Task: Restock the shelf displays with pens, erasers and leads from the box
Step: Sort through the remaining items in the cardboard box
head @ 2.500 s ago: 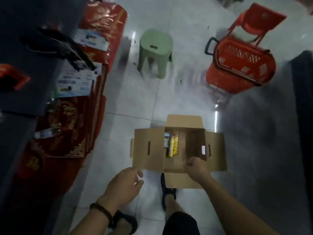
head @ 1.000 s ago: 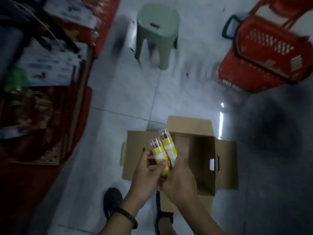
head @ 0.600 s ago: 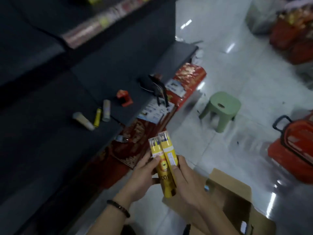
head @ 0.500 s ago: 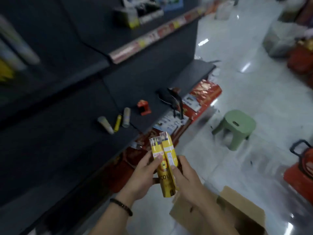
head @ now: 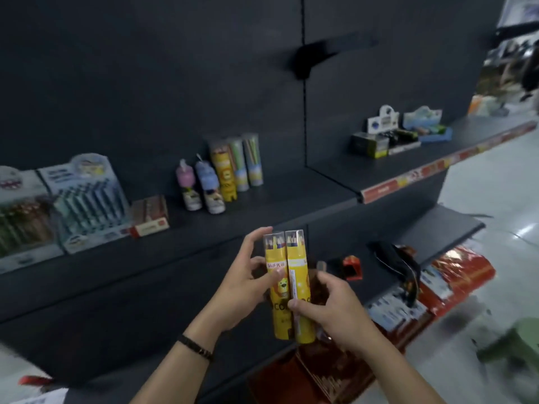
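Two yellow tubes (head: 287,266) pinched upright between left hand (head: 242,290), right hand (head: 335,310); lower halves partly covered

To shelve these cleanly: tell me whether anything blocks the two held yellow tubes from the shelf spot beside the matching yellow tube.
Nothing visible does. The yellow tubes, gripped by the left hand and right hand, hang in open air before the shelf; its surface in front of the matching tube is bare.
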Demonstrator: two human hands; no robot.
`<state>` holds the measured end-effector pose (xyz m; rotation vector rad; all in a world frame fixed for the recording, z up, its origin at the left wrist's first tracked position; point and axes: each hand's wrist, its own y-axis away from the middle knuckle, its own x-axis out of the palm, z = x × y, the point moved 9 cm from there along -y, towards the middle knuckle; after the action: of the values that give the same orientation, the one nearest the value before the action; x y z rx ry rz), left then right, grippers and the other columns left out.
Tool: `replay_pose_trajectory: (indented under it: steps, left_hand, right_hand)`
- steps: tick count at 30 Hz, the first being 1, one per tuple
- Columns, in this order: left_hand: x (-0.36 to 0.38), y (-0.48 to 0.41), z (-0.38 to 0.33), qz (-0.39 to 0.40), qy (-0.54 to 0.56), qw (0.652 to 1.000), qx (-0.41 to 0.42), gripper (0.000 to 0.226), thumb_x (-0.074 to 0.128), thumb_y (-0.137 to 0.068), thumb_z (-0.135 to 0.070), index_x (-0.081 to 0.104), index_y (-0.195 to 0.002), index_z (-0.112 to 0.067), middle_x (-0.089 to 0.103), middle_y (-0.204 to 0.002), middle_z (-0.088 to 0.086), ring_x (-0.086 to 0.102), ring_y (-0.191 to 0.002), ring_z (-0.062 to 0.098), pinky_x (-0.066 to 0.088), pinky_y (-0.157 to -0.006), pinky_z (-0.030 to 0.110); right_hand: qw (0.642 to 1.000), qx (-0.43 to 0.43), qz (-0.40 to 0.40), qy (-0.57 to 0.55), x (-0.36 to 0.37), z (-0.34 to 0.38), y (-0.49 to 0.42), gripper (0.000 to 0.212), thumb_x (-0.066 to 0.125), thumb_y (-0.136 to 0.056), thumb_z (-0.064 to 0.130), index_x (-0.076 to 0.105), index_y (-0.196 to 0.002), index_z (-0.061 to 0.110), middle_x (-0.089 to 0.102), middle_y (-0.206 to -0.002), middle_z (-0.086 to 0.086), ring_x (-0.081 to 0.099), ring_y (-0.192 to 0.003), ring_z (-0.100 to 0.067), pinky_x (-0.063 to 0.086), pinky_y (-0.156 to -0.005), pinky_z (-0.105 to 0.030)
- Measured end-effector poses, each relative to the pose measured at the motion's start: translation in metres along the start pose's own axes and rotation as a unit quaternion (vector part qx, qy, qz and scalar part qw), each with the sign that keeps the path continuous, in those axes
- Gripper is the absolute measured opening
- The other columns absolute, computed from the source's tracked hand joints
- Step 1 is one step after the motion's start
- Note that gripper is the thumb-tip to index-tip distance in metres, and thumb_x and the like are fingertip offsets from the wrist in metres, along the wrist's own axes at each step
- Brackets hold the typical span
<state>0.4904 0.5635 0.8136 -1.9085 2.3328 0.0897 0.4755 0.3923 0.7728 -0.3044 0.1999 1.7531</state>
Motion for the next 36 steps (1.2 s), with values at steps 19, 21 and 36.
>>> replay_pose_trajectory:
  steps: [19,21,36]
  left_hand:
    - [-0.178,-0.165,-0.176,-0.238,-0.250,0.919,0.190,0.041,0.087,-0.088,-0.020,0.055,-0.111,-0.029,0.078,-0.097,0.002,0.078,-0.085,0.016,0.067,-0.074,0.042]
    - [-0.183,-0.188,-0.173,-0.237,-0.268,0.915,0.188,0.043,0.088,-0.087,-0.017,0.054,-0.111,-0.027,0.079,-0.095,0.001,0.078,-0.086,0.017,0.067,-0.076,0.046]
    - [-0.201,-0.267,-0.127,-0.230,-0.442,0.850,0.170,0.047,0.092,-0.077,-0.026,0.049,-0.097,-0.022,0.059,-0.096,-0.001,0.060,-0.084,0.017,0.055,-0.070,0.040]
  right_hand:
    - [0.993,-0.114,0.008,-0.005,0.010,0.087,-0.230,0.017,0.074,-0.099,0.033,0.061,-0.108,0.026,0.074,-0.094,0.000,0.075,-0.073,-0.017,0.063,-0.057,-0.033]
    - [0.992,-0.120,0.020,0.024,0.011,0.084,-0.250,0.015,0.072,-0.101,0.030,0.059,-0.108,0.029,0.073,-0.096,0.003,0.073,-0.076,-0.008,0.060,-0.061,-0.023]
    - [0.991,-0.123,-0.012,0.047,0.024,0.060,-0.321,0.025,0.075,-0.098,0.031,0.062,-0.119,0.030,0.071,-0.101,0.016,0.065,-0.092,0.004,0.047,-0.069,-0.007]
